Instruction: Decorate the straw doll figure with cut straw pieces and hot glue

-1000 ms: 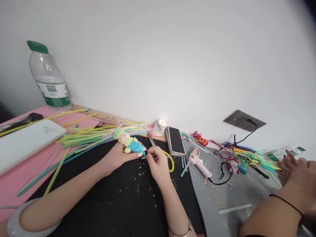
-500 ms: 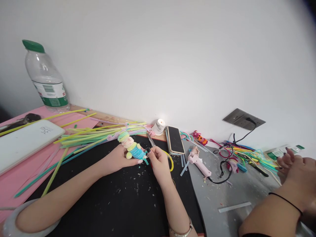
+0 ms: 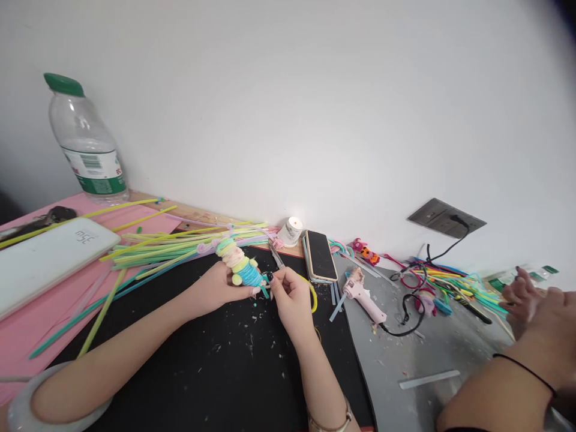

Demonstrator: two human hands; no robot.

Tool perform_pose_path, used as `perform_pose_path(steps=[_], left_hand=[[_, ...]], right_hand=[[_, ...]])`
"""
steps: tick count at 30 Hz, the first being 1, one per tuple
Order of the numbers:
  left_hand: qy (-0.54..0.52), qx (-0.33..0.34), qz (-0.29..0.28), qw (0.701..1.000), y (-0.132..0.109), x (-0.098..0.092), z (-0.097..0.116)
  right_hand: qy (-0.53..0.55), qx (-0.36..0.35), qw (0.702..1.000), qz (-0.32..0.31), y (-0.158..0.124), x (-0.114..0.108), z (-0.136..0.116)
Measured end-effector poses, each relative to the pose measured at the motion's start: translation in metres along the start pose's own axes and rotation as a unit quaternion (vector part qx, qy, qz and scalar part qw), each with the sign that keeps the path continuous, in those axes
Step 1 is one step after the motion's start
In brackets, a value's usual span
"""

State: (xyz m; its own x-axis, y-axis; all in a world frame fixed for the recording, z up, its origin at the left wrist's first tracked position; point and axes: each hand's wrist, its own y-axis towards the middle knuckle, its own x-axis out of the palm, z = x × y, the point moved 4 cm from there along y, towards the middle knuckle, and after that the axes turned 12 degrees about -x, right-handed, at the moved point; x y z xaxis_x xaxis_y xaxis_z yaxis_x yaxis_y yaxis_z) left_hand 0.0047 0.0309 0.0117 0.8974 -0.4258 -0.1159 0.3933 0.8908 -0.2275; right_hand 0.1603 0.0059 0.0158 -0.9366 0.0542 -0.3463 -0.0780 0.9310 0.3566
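My left hand [image 3: 215,288] grips a small pipe-cleaner figure [image 3: 237,264], wound in green, cream, yellow and blue bands, and holds it tilted above the black mat [image 3: 216,366]. My right hand [image 3: 290,294] pinches the figure's lower blue end with thumb and forefinger. A yellow loop [image 3: 312,295] shows just behind my right hand. Both forearms reach in from the bottom edge.
Several long pipe cleaners [image 3: 171,247] fan out left of the hands. A water bottle [image 3: 85,147] and white device [image 3: 45,255] sit at left. A candle [image 3: 290,231], phone [image 3: 320,255] and pink glue gun [image 3: 363,300] lie right. Another person's hands [image 3: 535,309] work far right.
The figure has been turned a little in my hands, its top now more upright. The other person's hands have shifted slightly at the far right.
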Motion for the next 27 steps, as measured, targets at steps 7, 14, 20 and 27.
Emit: perform_pose_path(steps=[7, 14, 20, 27], left_hand=[[0.023, 0.024, 0.029, 0.999, 0.002, -0.002, -0.002], [0.004, 0.021, 0.051, 0.998, 0.0, -0.004, 0.001], [0.076, 0.058, 0.056, 0.994, 0.0, -0.003, 0.003], [0.125, 0.057, 0.092, 0.986, 0.001, -0.004, -0.004]], right_hand=[[0.05, 0.016, 0.999, 0.008, 0.0, 0.002, -0.002], [0.1, 0.052, 0.993, 0.027, 0.0, 0.002, 0.003], [0.086, 0.038, 0.995, 0.02, 0.0, 0.003, 0.0], [-0.032, -0.04, 0.999, -0.007, -0.001, 0.001, -0.008]])
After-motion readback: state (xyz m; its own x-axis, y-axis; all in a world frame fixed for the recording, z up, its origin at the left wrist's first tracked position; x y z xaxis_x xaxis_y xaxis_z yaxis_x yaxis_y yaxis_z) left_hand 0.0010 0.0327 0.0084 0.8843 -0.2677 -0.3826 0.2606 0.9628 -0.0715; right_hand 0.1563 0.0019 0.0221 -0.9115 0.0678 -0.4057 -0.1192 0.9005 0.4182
